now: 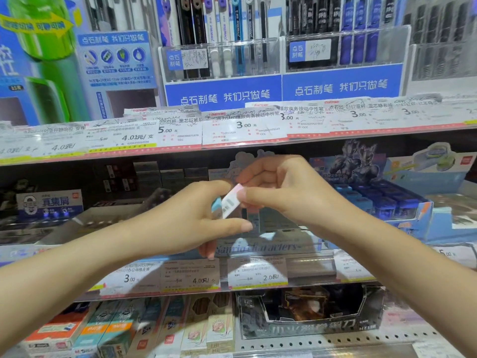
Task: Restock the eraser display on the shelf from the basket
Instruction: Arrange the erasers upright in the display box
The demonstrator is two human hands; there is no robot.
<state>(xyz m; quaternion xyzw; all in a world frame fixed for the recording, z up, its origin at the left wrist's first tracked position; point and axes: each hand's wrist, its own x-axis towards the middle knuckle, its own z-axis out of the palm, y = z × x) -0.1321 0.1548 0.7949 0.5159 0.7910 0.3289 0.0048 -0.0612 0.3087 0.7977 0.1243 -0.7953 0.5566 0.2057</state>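
Far left on the middle shelf sits a blue-and-white box, dark stock beside it, not part of this step. Left hand is raised in front of the shelf, fingers curled, thumb out below; it holds a few erasers, a light-blue edge showing by the forefinger, probably a small stack kept ready so the other hand can feed from it. Exact count can't be told, blurred. Between the hands is one white eraser, tilted, barcode sleeve facing out. Right hand pinches its upper end with thumb and forefinger, other fingers curled above; looks like it is taking the piece off the left-hand stack, tilted so it can drop end-first into a slot. Just behind and below the hands is the eraser tray, clear front with script lettering, rows of upright grey-sleeved erasers inside; gaps aren't readable. Price tags run along the shelf edge under it. Right of the tray, a blue box of blue items, touching or just beside it. Basket isn't in view. Judgement: mid-restock, next move is lowering the white piece into the tray; risk is dropping the left-hand spares.
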